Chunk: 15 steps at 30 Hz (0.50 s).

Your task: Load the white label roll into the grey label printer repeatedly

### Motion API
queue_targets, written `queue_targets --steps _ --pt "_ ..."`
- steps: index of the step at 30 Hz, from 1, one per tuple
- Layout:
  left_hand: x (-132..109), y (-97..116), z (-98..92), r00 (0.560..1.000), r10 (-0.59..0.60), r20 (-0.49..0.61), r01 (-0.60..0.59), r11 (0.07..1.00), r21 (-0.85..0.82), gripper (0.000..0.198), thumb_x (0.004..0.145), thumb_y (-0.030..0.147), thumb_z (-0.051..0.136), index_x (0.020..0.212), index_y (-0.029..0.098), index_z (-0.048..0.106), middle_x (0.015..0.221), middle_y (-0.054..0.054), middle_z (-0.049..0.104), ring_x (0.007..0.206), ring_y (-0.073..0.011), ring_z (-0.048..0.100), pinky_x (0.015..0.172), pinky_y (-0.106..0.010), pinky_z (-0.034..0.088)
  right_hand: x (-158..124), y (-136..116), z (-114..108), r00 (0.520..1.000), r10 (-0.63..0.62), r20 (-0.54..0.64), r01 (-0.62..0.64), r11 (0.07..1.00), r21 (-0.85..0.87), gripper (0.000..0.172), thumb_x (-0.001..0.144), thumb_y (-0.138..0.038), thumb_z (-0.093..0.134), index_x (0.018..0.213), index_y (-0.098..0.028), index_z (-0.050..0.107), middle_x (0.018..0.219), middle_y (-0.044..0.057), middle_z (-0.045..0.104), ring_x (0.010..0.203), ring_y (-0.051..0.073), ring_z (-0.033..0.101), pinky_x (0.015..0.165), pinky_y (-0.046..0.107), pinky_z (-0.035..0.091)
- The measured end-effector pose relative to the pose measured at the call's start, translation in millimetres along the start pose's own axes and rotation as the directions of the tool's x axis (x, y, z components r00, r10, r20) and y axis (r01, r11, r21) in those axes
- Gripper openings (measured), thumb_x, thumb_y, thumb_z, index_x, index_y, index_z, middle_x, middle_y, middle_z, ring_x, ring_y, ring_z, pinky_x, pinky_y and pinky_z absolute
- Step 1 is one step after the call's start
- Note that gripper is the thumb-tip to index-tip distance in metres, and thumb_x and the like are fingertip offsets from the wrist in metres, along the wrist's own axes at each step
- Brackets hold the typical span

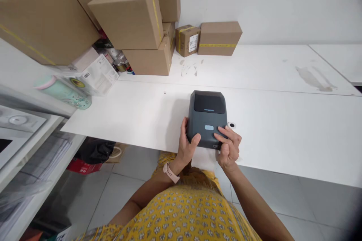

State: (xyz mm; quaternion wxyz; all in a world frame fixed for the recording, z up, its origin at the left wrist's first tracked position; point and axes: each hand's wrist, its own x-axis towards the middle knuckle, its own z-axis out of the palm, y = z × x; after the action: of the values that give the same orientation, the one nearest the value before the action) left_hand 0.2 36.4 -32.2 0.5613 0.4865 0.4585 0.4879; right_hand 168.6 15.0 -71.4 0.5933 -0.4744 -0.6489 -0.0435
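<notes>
A dark blue-grey label printer [205, 120] with a black window and a pale blue button lies at the table's front edge. My left hand [186, 141] is closed around its left side, thumb on top. At the lower right corner is my right hand [230, 145]. Two of its fingers reach over the printer's top while the thumb presses against the curled fingers; what lies between them is hidden. A white sheet [203, 161] juts out below the printer, past the table edge. Against the printer's right side sits a small white round piece [232, 125] with a black centre.
Cardboard boxes [128, 19] are stacked at the back left of the white table [283, 128]. Two smaller cartons [217, 39] stand by the wall. A mint-green bottle [66, 92] lies at the left beside a white box [94, 77]. A shelf [53, 135] stands lower left.
</notes>
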Motion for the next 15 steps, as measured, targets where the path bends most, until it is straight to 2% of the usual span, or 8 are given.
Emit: queue_targets --steps 3,7,9,11,13,15 --pt "2.8 -0.7 -0.6 1.0 0.02 -0.002 -0.02 1.0 0.022 0.083 0.091 0.056 0.063 0.159 0.026 0.024 0.171 -0.01 0.02 0.157 -0.029 0.02 0.127 -0.042 0.025 0.4 -1.3 3.8 0.999 0.007 -0.039 -0.007 1.0 0.001 0.038 0.1 -0.024 0.039 0.119 -0.027 0.072 0.124 0.008 0.071 0.124 0.03 0.06 0.101 0.056 0.046" --pt "-10.3 3.1 -11.9 0.998 -0.046 0.039 0.047 0.999 -0.018 0.086 0.089 0.053 0.067 0.158 0.029 0.021 0.169 -0.011 0.024 0.154 -0.0272 0.03 0.12 -0.039 0.037 8.1 -9.6 -1.3 0.998 0.056 0.024 -0.056 0.998 -0.008 0.038 0.101 -0.023 0.038 0.113 -0.026 0.075 0.121 0.007 0.071 0.122 0.03 0.061 0.103 0.058 0.044" --pt "-26.2 0.9 -20.1 0.996 -0.086 -0.014 0.087 0.996 0.033 0.079 0.088 0.052 0.069 0.154 0.029 0.032 0.16 -0.012 0.039 0.143 -0.0269 0.044 0.111 -0.038 0.045 11.6 -14.6 -4.4 0.995 0.091 0.031 -0.091 0.996 0.012 0.039 0.101 -0.022 0.038 0.112 -0.026 0.075 0.121 0.007 0.071 0.123 0.029 0.06 0.104 0.058 0.044" --pt "-42.5 -4.2 -25.6 0.981 -0.183 -0.068 0.187 0.98 0.07 0.059 0.087 0.057 0.068 0.133 0.022 0.055 0.132 -0.013 0.063 0.116 -0.0252 0.063 0.095 -0.037 0.052 13.1 -17.9 -5.9 0.991 0.125 0.04 -0.126 0.992 0.027 0.04 0.102 -0.022 0.037 0.112 -0.025 0.075 0.122 0.008 0.071 0.125 0.03 0.059 0.104 0.058 0.044" --pt "-53.0 -8.6 -25.3 0.932 -0.343 0.119 0.339 0.939 0.053 0.05 0.083 0.059 0.071 0.107 0.016 0.068 0.102 -0.01 0.071 0.093 -0.023 0.067 0.083 -0.036 0.053 12.8 -18.8 -5.9 0.988 0.148 0.042 -0.149 0.988 0.031 0.04 0.103 -0.024 0.036 0.11 -0.025 0.076 0.121 0.008 0.071 0.126 0.029 0.058 0.105 0.058 0.044" --pt "-55.1 -8.6 -18.6 0.841 -0.422 0.34 0.451 0.893 -0.007 0.047 0.08 0.056 0.076 0.102 0.015 0.072 0.095 -0.009 0.074 0.09 -0.0237 0.068 0.084 -0.037 0.053 11.8 -18.0 -5.5 0.987 0.16 0.033 -0.161 0.987 0.031 0.04 0.103 -0.025 0.036 0.109 -0.026 0.076 0.119 0.007 0.072 0.125 0.029 0.059 0.105 0.058 0.043"
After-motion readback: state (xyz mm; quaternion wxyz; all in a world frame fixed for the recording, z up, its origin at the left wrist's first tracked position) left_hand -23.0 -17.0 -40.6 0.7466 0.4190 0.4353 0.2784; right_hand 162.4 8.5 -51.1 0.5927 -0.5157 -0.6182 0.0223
